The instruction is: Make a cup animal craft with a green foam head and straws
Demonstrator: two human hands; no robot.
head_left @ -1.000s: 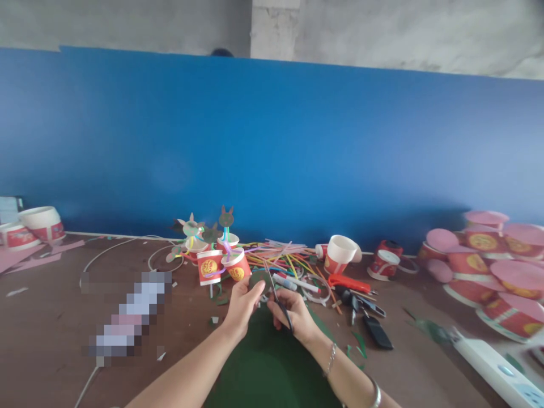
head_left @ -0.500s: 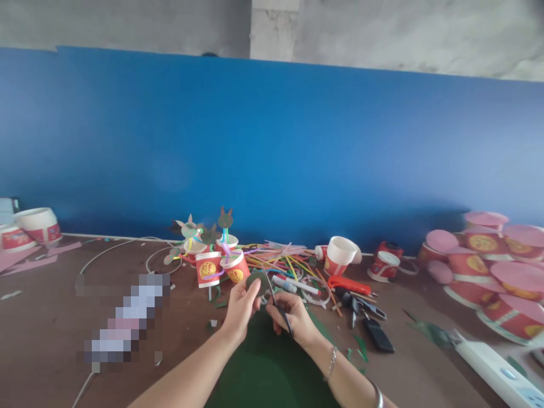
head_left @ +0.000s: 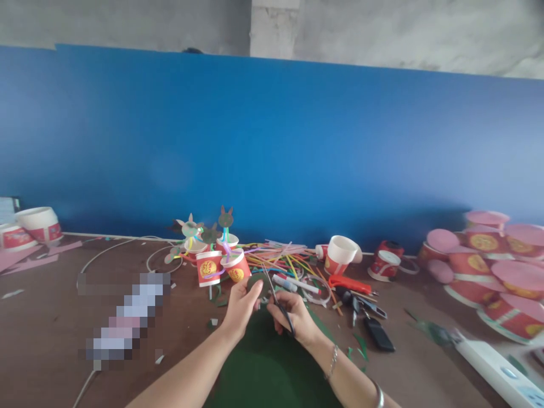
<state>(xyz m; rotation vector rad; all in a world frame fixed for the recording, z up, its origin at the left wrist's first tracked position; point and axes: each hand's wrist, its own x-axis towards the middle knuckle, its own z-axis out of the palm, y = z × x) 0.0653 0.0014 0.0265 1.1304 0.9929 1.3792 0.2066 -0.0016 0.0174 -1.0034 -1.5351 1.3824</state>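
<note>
Left grip: my left hand (head_left: pixel 241 310) is closed, thumb over fingers, on the green paper piece (head_left: pixel 256 278).
Right grip: my right hand (head_left: pixel 296 319) is closed around the handles of the scissors (head_left: pixel 275 297); finger placement in the loops cannot be told.
Blades: pointing away from me, just right of the paper piece; contact cannot be told.
Work position: both hands above the near-centre green sheet (head_left: pixel 272 368) on the worktop (head_left: pixel 425 368).
Far side, left of centre: printed cups (head_left: pixel 208 268) with animal-shaped cutouts (head_left: pixel 226 218).
Far side, centre: coloured strips (head_left: pixel 293 262).
Right: markers (head_left: pixel 302 284), black fob (head_left: pixel 378 333).
</note>
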